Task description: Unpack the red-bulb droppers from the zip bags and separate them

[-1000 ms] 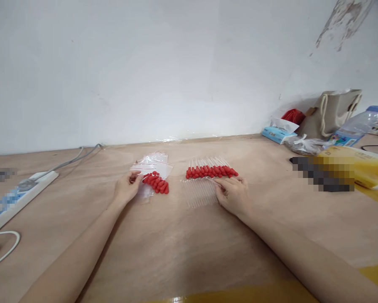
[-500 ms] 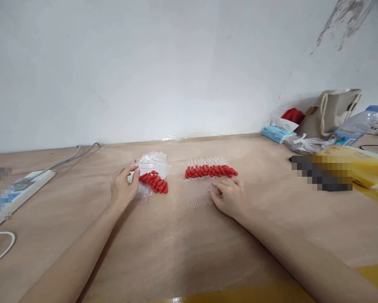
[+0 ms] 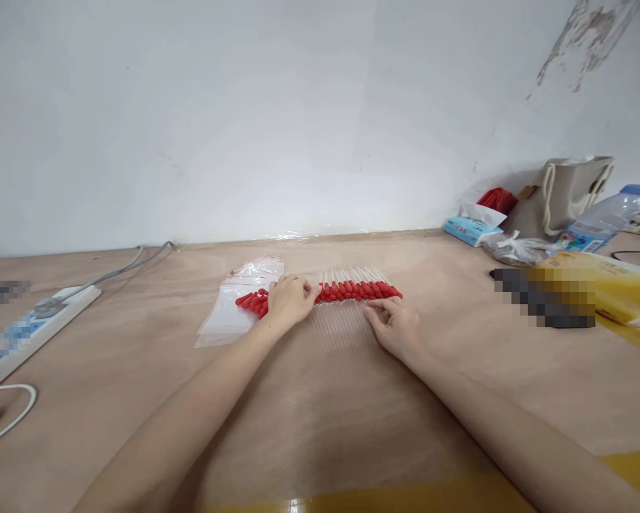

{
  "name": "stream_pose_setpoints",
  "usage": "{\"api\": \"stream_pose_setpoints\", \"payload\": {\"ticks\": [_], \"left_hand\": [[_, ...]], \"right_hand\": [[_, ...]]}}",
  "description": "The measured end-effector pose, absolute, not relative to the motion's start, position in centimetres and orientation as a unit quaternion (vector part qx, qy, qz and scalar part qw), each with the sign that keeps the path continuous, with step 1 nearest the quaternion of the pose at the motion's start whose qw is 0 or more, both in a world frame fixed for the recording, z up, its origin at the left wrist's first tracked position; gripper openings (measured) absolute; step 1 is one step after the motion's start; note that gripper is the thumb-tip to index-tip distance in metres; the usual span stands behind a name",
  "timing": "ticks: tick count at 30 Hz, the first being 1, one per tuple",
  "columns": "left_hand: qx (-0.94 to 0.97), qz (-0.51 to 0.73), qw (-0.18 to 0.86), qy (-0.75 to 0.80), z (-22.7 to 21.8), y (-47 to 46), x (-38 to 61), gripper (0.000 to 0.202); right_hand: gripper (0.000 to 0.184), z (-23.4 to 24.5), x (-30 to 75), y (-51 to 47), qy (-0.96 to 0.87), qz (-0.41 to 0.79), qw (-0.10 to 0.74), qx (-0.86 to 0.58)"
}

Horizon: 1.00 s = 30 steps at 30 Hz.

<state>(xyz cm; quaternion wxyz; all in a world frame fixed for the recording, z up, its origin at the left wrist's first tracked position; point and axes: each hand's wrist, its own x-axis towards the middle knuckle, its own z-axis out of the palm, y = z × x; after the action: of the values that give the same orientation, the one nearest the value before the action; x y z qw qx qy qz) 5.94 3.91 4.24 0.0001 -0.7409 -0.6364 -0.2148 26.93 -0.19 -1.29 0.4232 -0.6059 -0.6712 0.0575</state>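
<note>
A row of glass droppers with red rubber bulbs [image 3: 355, 290] lies side by side, bulbs toward me. Nearer to me is a row of bare clear tubes [image 3: 336, 328]. My left hand [image 3: 292, 298] is at the left end of the dropper row, thumb and fingers pinched beside the end bulb; what they hold is hidden. Loose red bulbs [image 3: 253, 303], partly covered by that hand, lie on clear zip bags [image 3: 226, 313]. My right hand [image 3: 398, 326] rests at the right end of the clear tubes, fingertips drawn together just below the red bulbs; anything in them cannot be made out.
A white power strip [image 3: 58, 320] with a grey cable stands at the left. On the right are a blue tissue pack [image 3: 470, 229], a knotted plastic bag [image 3: 515, 249], a beige drawstring bag [image 3: 571, 196], a plastic bottle [image 3: 603, 221] and a yellow packet [image 3: 619, 285].
My left hand has moved right, from the zip bags to the left end of the dropper row. My right hand has shifted slightly, with its thumb and fingertips closer together.
</note>
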Motion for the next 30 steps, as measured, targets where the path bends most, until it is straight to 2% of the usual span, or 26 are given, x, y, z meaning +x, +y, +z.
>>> {"api": "stream_pose_setpoints", "payload": {"ticks": [4, 9, 14, 17, 22, 28, 30], "left_hand": [[-0.714, -0.196, -0.039, -0.671, 3.9, 5.5, 7.3, 0.037], [-0.693, -0.183, -0.066, -0.695, 4.0, 6.2, 7.6, 0.032], [-0.687, -0.237, -0.039, -0.686, 4.7, 4.7, 6.7, 0.02], [-0.708, -0.289, 0.0, -0.645, 4.5, 2.4, 5.1, 0.015], [-0.812, -0.353, 0.059, -0.46, 2.4, -2.0, 1.6, 0.014], [-0.839, -0.373, 0.038, -0.394, 0.3, -3.8, -0.2, 0.004], [-0.845, -0.367, 0.03, -0.387, 0.1, -3.8, -0.1, 0.004]], "right_hand": [[0.021, -1.5, 27.1, 0.2, -0.659, 0.072, 0.423, -0.618], [0.021, -1.8, 27.1, 0.4, -0.668, 0.071, 0.416, -0.613], [0.022, -1.9, 27.0, 0.3, -0.668, 0.07, 0.42, -0.61], [0.022, -1.8, 27.0, 0.1, -0.664, 0.055, 0.41, -0.622], [0.024, -1.7, 26.9, 0.0, -0.657, 0.063, 0.413, -0.627], [0.029, -1.6, 26.9, 0.5, -0.671, 0.096, 0.519, -0.52], [0.029, -1.3, 26.8, 0.2, -0.692, 0.08, 0.527, -0.488]]}}
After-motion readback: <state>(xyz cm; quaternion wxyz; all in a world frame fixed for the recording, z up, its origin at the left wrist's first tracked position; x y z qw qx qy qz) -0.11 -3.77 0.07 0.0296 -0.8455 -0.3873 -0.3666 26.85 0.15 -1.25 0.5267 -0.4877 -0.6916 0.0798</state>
